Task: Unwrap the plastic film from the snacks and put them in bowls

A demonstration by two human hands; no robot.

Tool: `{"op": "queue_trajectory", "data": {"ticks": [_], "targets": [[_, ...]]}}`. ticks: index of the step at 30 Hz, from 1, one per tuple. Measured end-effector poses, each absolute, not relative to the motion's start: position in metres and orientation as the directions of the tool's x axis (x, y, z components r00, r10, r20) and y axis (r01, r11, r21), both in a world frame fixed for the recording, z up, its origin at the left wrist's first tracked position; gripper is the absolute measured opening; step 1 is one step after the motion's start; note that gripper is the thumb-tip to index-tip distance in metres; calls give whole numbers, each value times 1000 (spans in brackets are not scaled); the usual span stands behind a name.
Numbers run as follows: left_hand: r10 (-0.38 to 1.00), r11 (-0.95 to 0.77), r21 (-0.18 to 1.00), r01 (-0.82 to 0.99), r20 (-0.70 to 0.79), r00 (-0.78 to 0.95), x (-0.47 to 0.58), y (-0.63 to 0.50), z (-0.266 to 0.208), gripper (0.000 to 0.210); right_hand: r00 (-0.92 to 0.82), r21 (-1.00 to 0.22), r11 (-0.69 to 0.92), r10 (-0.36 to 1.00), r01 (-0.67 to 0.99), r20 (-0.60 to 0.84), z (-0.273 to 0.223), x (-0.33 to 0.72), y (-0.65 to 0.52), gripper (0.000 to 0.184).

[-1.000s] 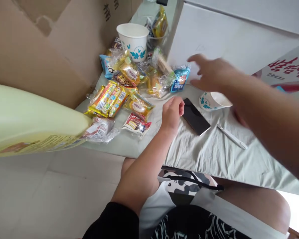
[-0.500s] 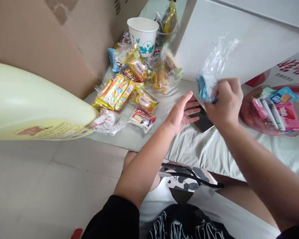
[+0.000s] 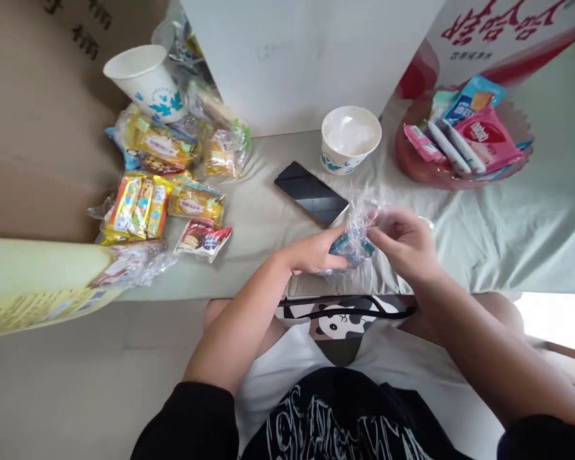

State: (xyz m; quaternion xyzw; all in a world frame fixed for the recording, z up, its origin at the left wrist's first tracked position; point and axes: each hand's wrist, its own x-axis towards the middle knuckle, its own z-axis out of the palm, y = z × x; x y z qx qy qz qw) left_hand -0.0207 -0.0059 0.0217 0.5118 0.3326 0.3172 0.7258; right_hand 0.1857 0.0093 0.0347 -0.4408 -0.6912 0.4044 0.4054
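Note:
Over the front of the cloth-covered surface, my left hand (image 3: 319, 251) is closed around the blue lower part of a crumpled clear plastic bag (image 3: 357, 246). My right hand (image 3: 407, 246) pinches the bag's clear upper part between thumb and fingers. What the bag contains, if anything, I cannot make out. Just behind my hands lies a dark phone (image 3: 311, 193), face up. A white paper cup with blue leaves (image 3: 349, 140) stands upright beyond it, with something clear or whitish inside.
At the left, another paper cup (image 3: 146, 80) leans on several wrapped snacks (image 3: 160, 144). A pale yellow bottle-shaped container (image 3: 38, 275) juts in. To the right sits a pink bowl (image 3: 412, 160) of snack packets. White boxes (image 3: 292, 64) stand behind; a cardboard box (image 3: 43, 128) is at left.
The view has swung right, bringing another paper cup into sight. My right hand has brought the bag down to my left hand, which was spread open and now grips the blue part.

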Motion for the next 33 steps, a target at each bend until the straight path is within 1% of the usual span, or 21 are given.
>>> {"op": "queue_trajectory", "data": {"ticks": [1, 2, 4, 6, 7, 9, 10, 11, 13, 16, 18, 20, 21, 22, 23, 25, 27, 28, 30, 32, 33], "targets": [[836, 281, 949, -140, -171, 521, -16, -6, 20, 50, -267, -886, 341, 927, 315, 262, 33, 189, 9, 7], [873, 292, 941, -173, -189, 449, -12, -6, 18, 55, -268, -837, 422, 901, 348, 343, 30, 192, 9, 7], [923, 318, 912, -258, -236, 303, -5, -6, 14, 66, -342, -717, 582, 811, 384, 475, 21, 196, 6, 9], [933, 350, 874, -336, -291, 213, -1, -4, 11, 73, -452, -614, 683, 727, 396, 517, 10, 199, 4, 11], [930, 365, 853, -372, -317, 184, 1, -2, 11, 70, -496, -574, 709, 701, 409, 513, 5, 199, 3, 14], [918, 394, 805, -444, -370, 143, 2, 2, 11, 50, -563, -515, 739, 669, 434, 485, 0, 199, 1, 19], [912, 399, 780, -483, -391, 123, 2, 4, 12, 42, -589, -495, 751, 655, 437, 473, -1, 198, 1, 21], [908, 398, 757, -517, -405, 106, 2, 6, 14, 42, -608, -483, 760, 643, 435, 465, -1, 198, 2, 22], [911, 383, 734, -562, -399, 99, 2, 9, 16, 51, -628, -464, 782, 617, 417, 475, 2, 197, 3, 22], [932, 354, 757, -549, -332, 142, 2, 8, 16, 52, -585, -448, 807, 588, 385, 558, 5, 195, 3, 20], [936, 352, 778, -520, -300, 184, 2, 5, 15, 58, -536, -452, 820, 572, 352, 621, 6, 195, 3, 26], [935, 355, 787, -505, -282, 217, 1, 2, 14, 62, -516, -468, 827, 561, 311, 648, 8, 197, 3, 31], [933, 356, 789, -501, -272, 235, 0, 1, 15, 63, -507, -474, 824, 565, 310, 651, 8, 200, 4, 31], [930, 360, 790, -496, -263, 256, -2, 1, 15, 64, -486, -477, 809, 588, 343, 647, 9, 204, 6, 28], [926, 366, 793, -488, -257, 278, -4, 0, 17, 65, -445, -476, 774, 631, 417, 635, 10, 208, 9, 24], [919, 373, 803, -464, -249, 307, -10, 0, 20, 67, -318, -461, 617, 756, 638, 572, 10, 219, 16, 19], [926, 353, 823, -445, -240, 290, -15, 1, 23, 70, -201, -414, 404, 869, 816, 453, 8, 230, 24, 26], [938, 325, 841, -432, -230, 257, -17, 2, 23, 72, -169, -388, 325, 907, 862, 386, 5, 234, 28, 30], [975, 215, 902, -375, -177, 134, -21, 4, 20, 75, -146, -360, 248, 947, 899, 286, 1, 241, 35, 26], [998, 45, 972, -229, -54, -29, -24, 7, 13, 74, -121, -391, 218, 958, 894, 258, -1, 244, 38, 19], [995, -39, 992, -124, 27, -97, -26, 8, 8, 72, -102, -434, 213, 959, 875, 265, 0, 245, 38, 17]]}}
